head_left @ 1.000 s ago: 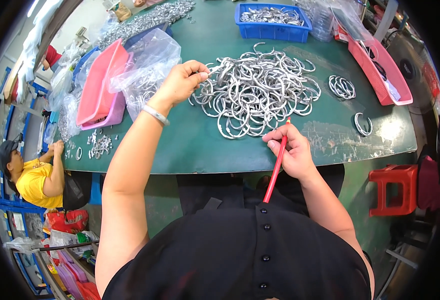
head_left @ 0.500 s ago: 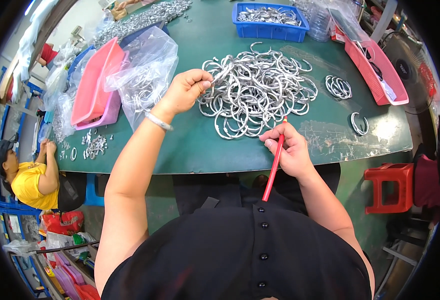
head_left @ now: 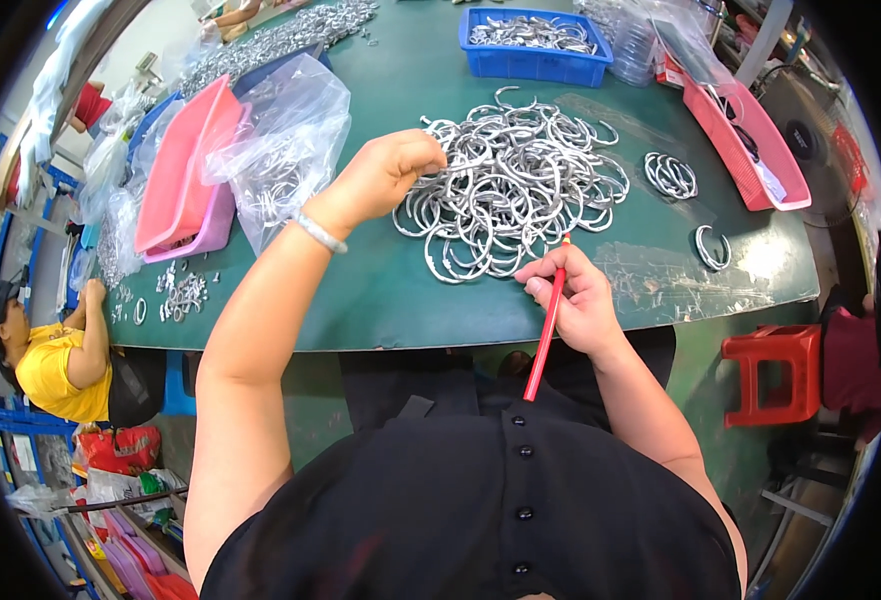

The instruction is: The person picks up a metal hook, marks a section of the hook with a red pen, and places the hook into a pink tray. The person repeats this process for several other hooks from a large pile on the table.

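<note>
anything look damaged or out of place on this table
Yes: the green tabletop looks worn. Pale scrapes break its green surface near the front edge, right of the ring pile. Small metal pieces also lie loose at left, though possibly on purpose.

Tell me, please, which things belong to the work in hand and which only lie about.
Seemingly in the work: ring pile, by the left hand; red stick, in the right hand; perhaps the separate rings.

Apparently lying about: red stool; fan; red bag.
</note>
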The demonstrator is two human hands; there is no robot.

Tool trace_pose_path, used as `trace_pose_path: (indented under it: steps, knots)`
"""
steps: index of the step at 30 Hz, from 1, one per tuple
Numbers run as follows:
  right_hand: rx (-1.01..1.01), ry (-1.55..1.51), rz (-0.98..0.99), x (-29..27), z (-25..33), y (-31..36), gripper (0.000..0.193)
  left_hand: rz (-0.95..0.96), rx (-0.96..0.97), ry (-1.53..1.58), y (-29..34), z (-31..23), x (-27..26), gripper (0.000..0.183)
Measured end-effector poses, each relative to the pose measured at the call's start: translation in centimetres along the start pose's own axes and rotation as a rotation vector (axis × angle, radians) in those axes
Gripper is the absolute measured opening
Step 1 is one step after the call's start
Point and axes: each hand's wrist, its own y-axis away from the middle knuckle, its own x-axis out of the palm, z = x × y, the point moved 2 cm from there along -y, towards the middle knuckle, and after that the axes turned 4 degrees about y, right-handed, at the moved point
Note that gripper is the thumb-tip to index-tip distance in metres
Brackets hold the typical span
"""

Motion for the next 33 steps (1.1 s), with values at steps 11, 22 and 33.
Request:
trace_pose_path:
  steps: [11,22,33]
  knots:
    - [0.036,-0.314,-0.079,-0.3,0.2,0.0,0.007,0.173,0.284,-0.163,4.0,-7.1,4.6,0.023]
    - [0.164,-0.342,-0.028,-0.7,0.5,-0.4,0.01,-0.056,0.179,-0.1,5.5,-7.1,6.8,0.025]
    - [-0.006,0.253,0.225,-0.2,3.4,-3.7,0.013,-0.32,0.076,-0.045,5.7,-6.9,6.6,0.032]
